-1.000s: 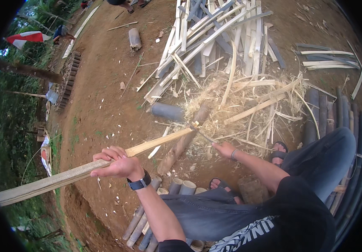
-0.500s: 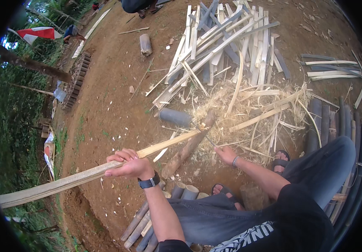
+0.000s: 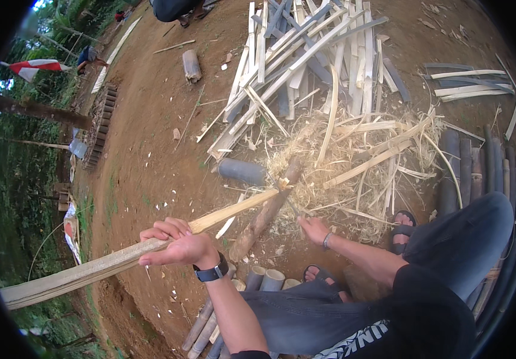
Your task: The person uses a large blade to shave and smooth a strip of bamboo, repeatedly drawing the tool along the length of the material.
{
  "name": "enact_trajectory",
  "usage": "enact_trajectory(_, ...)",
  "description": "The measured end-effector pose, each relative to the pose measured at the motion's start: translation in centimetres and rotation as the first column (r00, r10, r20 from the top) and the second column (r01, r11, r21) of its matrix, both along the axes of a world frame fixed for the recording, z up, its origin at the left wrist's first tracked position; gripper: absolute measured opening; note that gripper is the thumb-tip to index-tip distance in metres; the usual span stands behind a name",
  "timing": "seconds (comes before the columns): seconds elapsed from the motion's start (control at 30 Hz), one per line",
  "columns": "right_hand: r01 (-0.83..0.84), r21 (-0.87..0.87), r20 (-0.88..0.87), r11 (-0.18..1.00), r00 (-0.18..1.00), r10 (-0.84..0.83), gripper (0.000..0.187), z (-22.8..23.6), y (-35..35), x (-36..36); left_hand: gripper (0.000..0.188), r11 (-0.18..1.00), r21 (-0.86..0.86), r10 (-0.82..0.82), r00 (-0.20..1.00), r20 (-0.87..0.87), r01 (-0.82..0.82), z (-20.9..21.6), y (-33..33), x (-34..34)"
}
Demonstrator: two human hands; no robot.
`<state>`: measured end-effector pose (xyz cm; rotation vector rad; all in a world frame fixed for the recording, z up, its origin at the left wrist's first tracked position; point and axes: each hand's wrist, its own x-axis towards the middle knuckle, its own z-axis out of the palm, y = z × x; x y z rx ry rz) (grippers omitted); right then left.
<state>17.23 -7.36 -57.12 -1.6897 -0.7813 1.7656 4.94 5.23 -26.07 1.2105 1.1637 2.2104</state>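
Observation:
My left hand (image 3: 177,245), with a dark watch on the wrist, grips a long split bamboo slat (image 3: 90,269) that runs from the lower left up to a brown log (image 3: 267,209) lying on the ground. My right hand (image 3: 314,230) is closed around the handle of a blade whose metal reaches toward the slat's far end at the log; the blade itself is hard to make out. I sit with my knees bent, sandalled feet beside the log.
Pale shavings (image 3: 329,161) and thin strips cover the ground past the log. A pile of split bamboo slats (image 3: 306,54) lies beyond. Round bamboo culms (image 3: 467,161) lie at the right and under me. A short dark bamboo section (image 3: 243,170) rests nearby. Another person stands at the top.
The slat's far end has shifted slightly along the log and my right hand has moved a little toward me. The view has tilted slightly.

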Motion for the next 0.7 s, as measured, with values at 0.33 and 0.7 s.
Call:
enact_trajectory(0.33,-0.021,0.071,0.039,0.997,0.999,0.018,0.069,-4.5,0.3,1.4,0.061,0.999,0.01,0.033,0.999,-0.025,-0.032,0.4,0.3,0.8)
enact_trajectory(0.7,-0.132,0.021,0.182,0.991,0.975,0.126,0.074,1.0,0.9,2.0,0.061,1.0,-0.024,-0.019,0.999,-0.044,0.018,0.2,0.6,0.6)
